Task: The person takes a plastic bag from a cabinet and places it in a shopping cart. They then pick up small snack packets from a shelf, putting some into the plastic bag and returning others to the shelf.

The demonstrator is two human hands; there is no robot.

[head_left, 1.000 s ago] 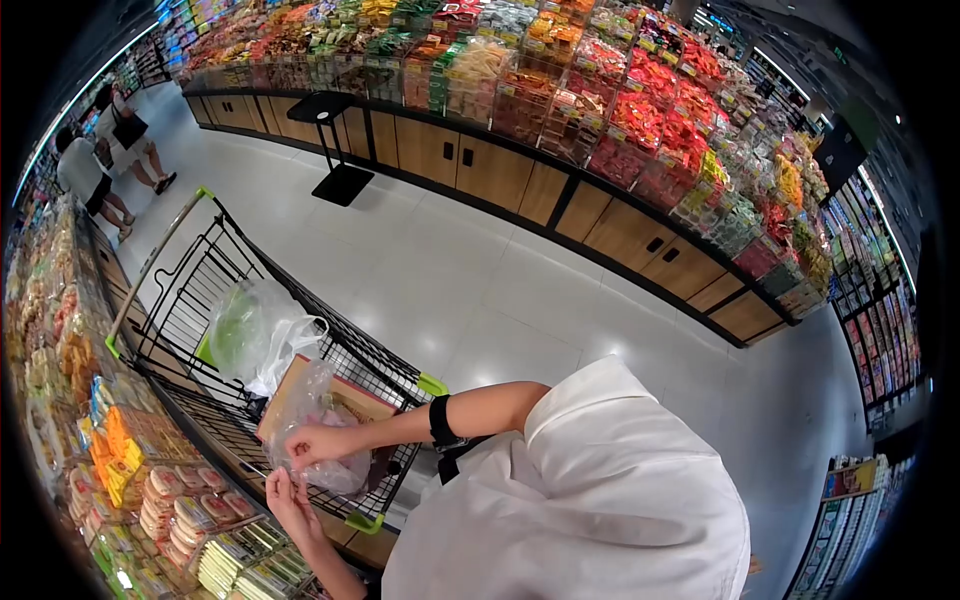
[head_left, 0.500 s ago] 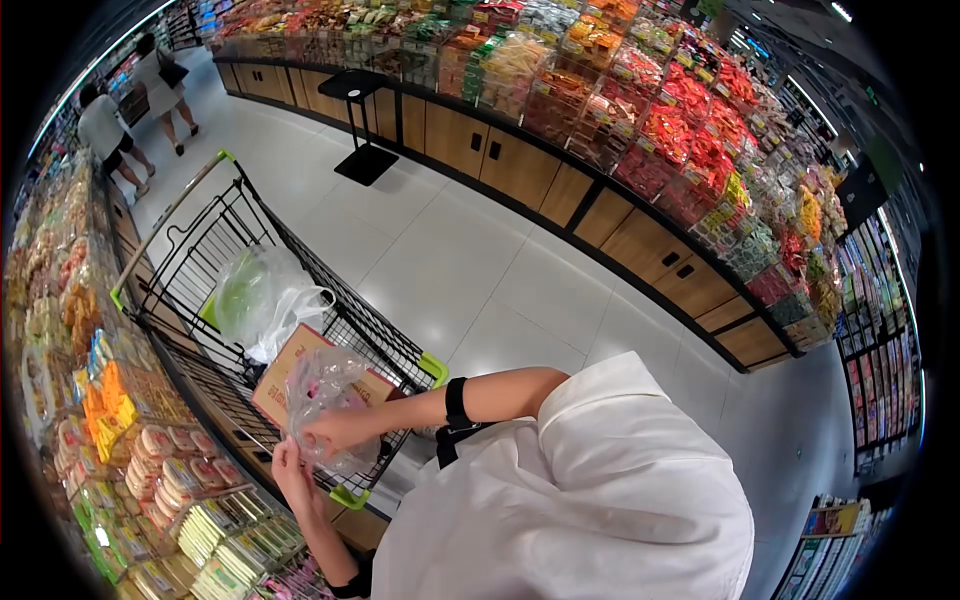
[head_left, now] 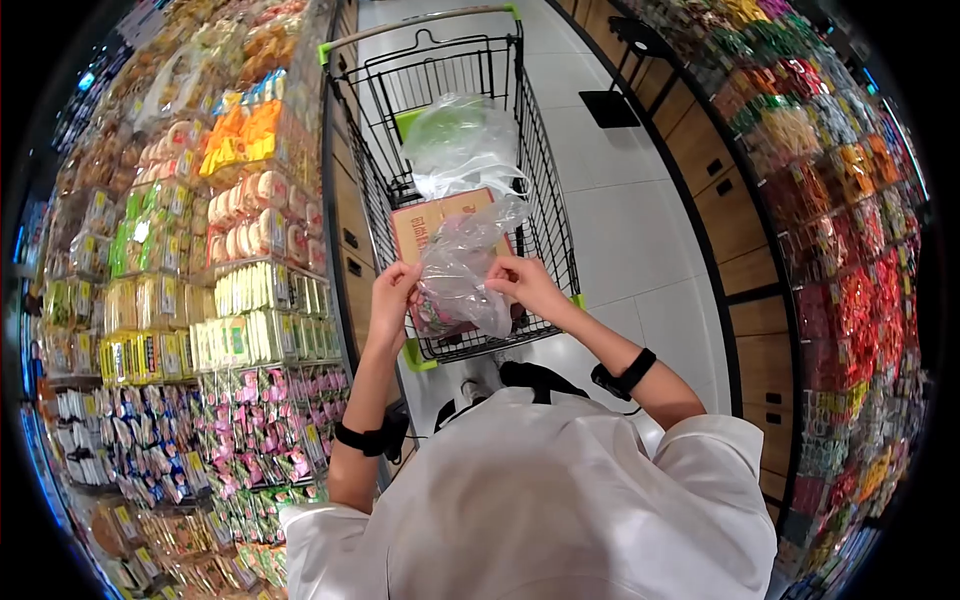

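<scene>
Left hand (head_left: 393,288) and right hand (head_left: 522,282), grip closed on clear plastic bag (head_left: 462,268), contents seemingly sweets

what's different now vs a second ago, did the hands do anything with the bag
The view has swung round, so the cart now lies straight ahead. The left hand and right hand, close together on the clear plastic bag before, have moved apart and grip it on either side. Nothing was let go. The box and the green-filled bag lie in the cart as before.
</scene>
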